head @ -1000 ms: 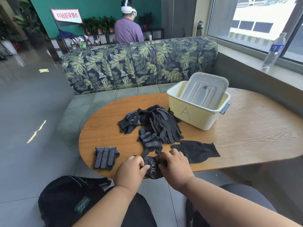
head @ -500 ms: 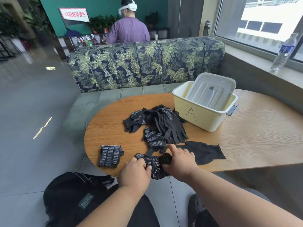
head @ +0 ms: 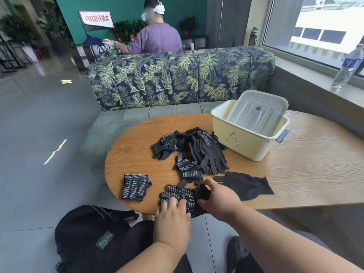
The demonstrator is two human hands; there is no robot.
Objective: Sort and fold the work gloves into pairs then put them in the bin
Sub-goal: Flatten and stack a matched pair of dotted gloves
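A black dotted work glove [head: 184, 197] lies flat at the near edge of the round wooden table [head: 295, 174]. My left hand [head: 173, 217] presses on its finger end with straight fingers. My right hand [head: 220, 200] pinches its cuff. A folded dotted pair [head: 135, 186] sits to the left. A plain black glove [head: 246, 185] lies to the right. A heap of black gloves [head: 197, 150] fills the table's middle. The pale yellow bin [head: 248, 142] marked "A" stands behind, its lid [head: 256, 111] propped inside.
A black bag [head: 94, 237] rests on the floor by my knees. A leaf-patterned sofa [head: 177, 77] runs behind the table, with a person in purple [head: 155, 36] beyond it. A water bottle [head: 347, 67] stands on the window sill at the right.
The dotted glove has been spread out flat to the left. My left hand moved onto its fingers, and my right hand shifted to the cuff.
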